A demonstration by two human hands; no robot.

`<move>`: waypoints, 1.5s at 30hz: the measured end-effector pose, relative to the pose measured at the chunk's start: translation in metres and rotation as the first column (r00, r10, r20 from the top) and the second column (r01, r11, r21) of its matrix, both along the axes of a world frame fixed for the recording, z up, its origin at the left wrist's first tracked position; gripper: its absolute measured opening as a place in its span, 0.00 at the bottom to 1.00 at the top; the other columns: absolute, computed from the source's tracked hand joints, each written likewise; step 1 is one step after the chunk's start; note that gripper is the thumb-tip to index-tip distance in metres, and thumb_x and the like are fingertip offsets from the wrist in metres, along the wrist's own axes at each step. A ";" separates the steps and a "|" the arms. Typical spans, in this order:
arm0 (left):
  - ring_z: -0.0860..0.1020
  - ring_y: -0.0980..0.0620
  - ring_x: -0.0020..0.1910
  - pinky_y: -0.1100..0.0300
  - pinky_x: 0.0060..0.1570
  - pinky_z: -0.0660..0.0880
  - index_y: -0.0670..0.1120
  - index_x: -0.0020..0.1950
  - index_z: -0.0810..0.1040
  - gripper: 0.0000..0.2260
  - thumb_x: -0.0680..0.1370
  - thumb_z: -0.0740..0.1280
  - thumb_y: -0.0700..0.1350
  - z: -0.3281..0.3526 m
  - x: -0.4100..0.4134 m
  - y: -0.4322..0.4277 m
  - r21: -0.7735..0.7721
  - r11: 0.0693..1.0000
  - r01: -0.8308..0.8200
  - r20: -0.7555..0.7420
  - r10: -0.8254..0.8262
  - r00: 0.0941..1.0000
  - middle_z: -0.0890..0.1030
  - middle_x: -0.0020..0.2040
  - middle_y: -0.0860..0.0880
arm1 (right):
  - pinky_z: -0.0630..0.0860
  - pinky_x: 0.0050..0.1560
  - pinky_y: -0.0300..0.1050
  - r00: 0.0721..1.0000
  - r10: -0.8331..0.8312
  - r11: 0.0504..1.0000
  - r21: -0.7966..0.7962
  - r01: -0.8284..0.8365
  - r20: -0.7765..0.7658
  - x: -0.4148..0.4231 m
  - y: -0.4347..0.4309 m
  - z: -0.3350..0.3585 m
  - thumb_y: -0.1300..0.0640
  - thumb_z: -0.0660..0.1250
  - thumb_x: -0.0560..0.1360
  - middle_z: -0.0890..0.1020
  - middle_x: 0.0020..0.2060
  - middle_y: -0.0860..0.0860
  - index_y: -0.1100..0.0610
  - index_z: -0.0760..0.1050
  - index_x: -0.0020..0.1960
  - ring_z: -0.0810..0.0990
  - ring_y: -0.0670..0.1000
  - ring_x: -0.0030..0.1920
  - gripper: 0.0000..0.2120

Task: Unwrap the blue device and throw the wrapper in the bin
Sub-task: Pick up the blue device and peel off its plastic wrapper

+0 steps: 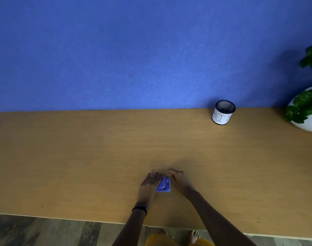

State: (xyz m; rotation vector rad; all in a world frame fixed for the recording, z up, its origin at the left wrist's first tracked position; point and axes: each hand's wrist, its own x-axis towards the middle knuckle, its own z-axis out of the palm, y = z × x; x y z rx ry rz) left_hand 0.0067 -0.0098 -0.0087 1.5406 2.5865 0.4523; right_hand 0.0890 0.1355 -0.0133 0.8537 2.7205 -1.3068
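A small blue device [164, 185] lies flat on the wooden table [80, 157] near its front edge. My left hand [150, 183] rests on the device's left side and covers part of it. My right hand [178, 180] touches its far right corner with the fingers curled, pinched at that edge. No wrapper is clearly distinguishable; it is too small or transparent to tell. The bin [223, 112], a small black mesh cup with a white label reading BIN, stands upright at the back right by the wall.
A white pot [309, 124] with a green plant [306, 102] sits at the far right edge of the table. A blue wall [134, 50] rises behind the table. Wooden floor and bare feet show below the front edge.
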 end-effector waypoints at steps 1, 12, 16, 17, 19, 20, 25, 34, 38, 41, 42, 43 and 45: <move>0.84 0.51 0.51 0.52 0.50 0.80 0.44 0.51 0.85 0.25 0.55 0.82 0.33 0.000 0.000 -0.001 -0.004 1.000 0.009 -0.002 -0.009 1.000 0.86 0.50 0.50 | 0.69 0.47 0.31 1.000 -0.022 1.000 -0.021 0.022 0.003 -0.002 0.001 0.000 0.61 0.58 0.77 0.85 0.52 0.51 0.56 0.79 0.55 0.82 0.49 0.54 0.13; 0.83 0.53 0.51 0.54 0.49 0.81 0.44 0.51 0.85 0.26 0.55 0.83 0.35 0.034 -0.017 0.044 0.075 0.994 0.079 -0.144 -0.068 0.987 0.86 0.51 0.49 | 0.71 0.40 0.44 0.899 -0.435 0.747 -0.537 0.392 0.052 -0.028 0.029 0.015 0.66 0.55 0.79 0.75 0.36 0.55 0.65 0.76 0.43 0.73 0.50 0.37 0.12; 0.83 0.51 0.52 0.52 0.50 0.80 0.43 0.54 0.84 0.24 0.59 0.79 0.33 0.054 -0.031 0.072 0.111 0.983 0.147 -0.206 -0.122 0.971 0.85 0.52 0.48 | 0.75 0.32 0.40 0.823 -0.559 0.548 -0.703 0.453 0.095 -0.031 0.047 0.039 0.61 0.55 0.80 0.76 0.36 0.54 0.60 0.74 0.47 0.75 0.49 0.34 0.10; 0.83 0.50 0.52 0.51 0.51 0.80 0.43 0.54 0.83 0.20 0.63 0.75 0.33 0.059 -0.034 0.079 0.134 0.977 0.164 -0.217 -0.133 0.967 0.85 0.52 0.47 | 0.75 0.34 0.41 0.812 -0.577 0.523 -0.723 0.452 0.091 -0.032 0.052 0.043 0.61 0.56 0.80 0.77 0.37 0.55 0.60 0.76 0.49 0.76 0.50 0.35 0.10; 0.84 0.50 0.51 0.50 0.50 0.80 0.43 0.53 0.84 0.18 0.69 0.60 0.36 0.073 -0.041 0.093 0.152 0.970 0.190 -0.230 -0.152 0.961 0.86 0.51 0.47 | 0.72 0.35 0.42 0.794 -0.604 0.489 -0.753 0.440 0.072 -0.035 0.064 0.051 0.59 0.57 0.80 0.77 0.38 0.56 0.62 0.77 0.50 0.75 0.52 0.36 0.12; 0.84 0.50 0.50 0.50 0.49 0.80 0.43 0.52 0.84 0.21 0.68 0.55 0.37 0.079 -0.044 0.101 0.157 0.965 0.212 -0.241 -0.171 0.955 0.86 0.50 0.47 | 0.70 0.35 0.43 0.785 -0.617 0.477 -0.763 0.437 0.063 -0.036 0.069 0.054 0.57 0.57 0.80 0.76 0.38 0.57 0.63 0.78 0.49 0.74 0.52 0.35 0.13; 0.83 0.50 0.52 0.50 0.54 0.78 0.43 0.53 0.84 0.16 0.66 0.73 0.33 0.101 -0.061 0.134 0.213 0.924 0.318 -0.302 -0.247 0.921 0.85 0.52 0.48 | 0.72 0.35 0.41 0.758 -0.649 0.390 -0.829 0.402 0.062 -0.041 0.097 0.076 0.53 0.57 0.80 0.79 0.36 0.53 0.57 0.77 0.41 0.76 0.50 0.35 0.14; 0.82 0.49 0.53 0.46 0.61 0.72 0.43 0.52 0.83 0.14 0.69 0.68 0.32 0.118 -0.072 0.164 0.305 0.881 0.362 -0.406 -0.224 0.886 0.85 0.52 0.48 | 0.76 0.29 0.35 0.813 -0.582 0.385 -0.872 0.304 0.026 -0.045 0.132 0.099 0.54 0.54 0.81 0.85 0.29 0.46 0.56 0.78 0.43 0.83 0.44 0.29 0.16; 0.83 0.49 0.52 0.44 0.61 0.73 0.41 0.52 0.83 0.18 0.65 0.76 0.30 0.125 -0.073 0.169 0.339 0.879 0.335 -0.349 -0.214 0.913 0.85 0.51 0.48 | 0.75 0.25 0.32 0.811 -0.585 0.389 -0.873 0.293 0.012 -0.046 0.138 0.106 0.55 0.54 0.81 0.85 0.27 0.46 0.57 0.77 0.43 0.82 0.43 0.27 0.15; 0.82 0.49 0.52 0.45 0.62 0.73 0.42 0.53 0.83 0.18 0.65 0.75 0.31 0.131 -0.072 0.174 0.336 0.883 0.328 -0.334 -0.214 0.918 0.85 0.51 0.48 | 0.77 0.28 0.34 0.809 -0.588 0.412 -0.862 0.293 -0.006 -0.047 0.143 0.110 0.56 0.56 0.81 0.85 0.30 0.48 0.57 0.78 0.44 0.82 0.44 0.29 0.14; 0.83 0.49 0.51 0.46 0.61 0.73 0.43 0.53 0.83 0.18 0.65 0.74 0.31 0.133 -0.073 0.175 0.331 0.886 0.325 -0.333 -0.213 0.919 0.85 0.51 0.48 | 0.77 0.28 0.35 0.801 -0.598 0.417 -0.861 0.292 -0.018 -0.047 0.143 0.112 0.56 0.56 0.81 0.84 0.32 0.49 0.57 0.78 0.45 0.82 0.44 0.29 0.14; 0.83 0.50 0.50 0.47 0.61 0.74 0.43 0.52 0.83 0.17 0.65 0.74 0.31 0.134 -0.073 0.177 0.327 0.889 0.320 -0.332 -0.209 0.920 0.85 0.50 0.49 | 0.77 0.28 0.35 0.792 -0.610 0.425 -0.857 0.290 -0.034 -0.047 0.144 0.114 0.56 0.55 0.81 0.84 0.34 0.50 0.57 0.78 0.45 0.82 0.45 0.30 0.14; 0.83 0.51 0.48 0.49 0.59 0.75 0.44 0.51 0.83 0.17 0.65 0.74 0.32 0.136 -0.072 0.179 0.318 0.902 0.292 -0.317 -0.189 0.929 0.86 0.47 0.50 | 0.79 0.32 0.38 0.768 -0.636 0.438 -0.855 0.277 -0.076 -0.048 0.143 0.116 0.55 0.54 0.81 0.83 0.39 0.52 0.58 0.78 0.47 0.83 0.48 0.36 0.15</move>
